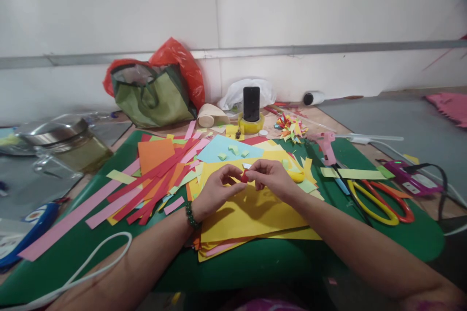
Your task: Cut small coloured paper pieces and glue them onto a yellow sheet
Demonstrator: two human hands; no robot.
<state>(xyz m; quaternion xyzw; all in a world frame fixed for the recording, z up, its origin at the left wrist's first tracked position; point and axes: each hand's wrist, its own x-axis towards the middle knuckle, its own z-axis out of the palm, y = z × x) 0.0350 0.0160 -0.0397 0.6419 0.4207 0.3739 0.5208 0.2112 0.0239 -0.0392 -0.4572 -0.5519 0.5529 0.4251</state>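
Note:
My left hand [218, 188] and my right hand [270, 177] meet above a stack of yellow paper sheets [251, 216] on the green mat [255, 262]. Both pinch a small red piece of paper [244, 176] between their fingertips. A green bead bracelet [191, 216] is on my left wrist. Red and pink paper strips [146, 187] lie fanned out just left of my left hand. A light blue sheet [233, 148] with small green squares lies behind my hands.
Yellow and orange scissors [379, 199] and a pink glue gun [326, 145] lie at the right. A phone [251, 103] stands on a yellow tape roll at the back, beside a folded paper flower [292, 128]. A green bag [153, 94] and a glass jar [69, 148] stand at the left.

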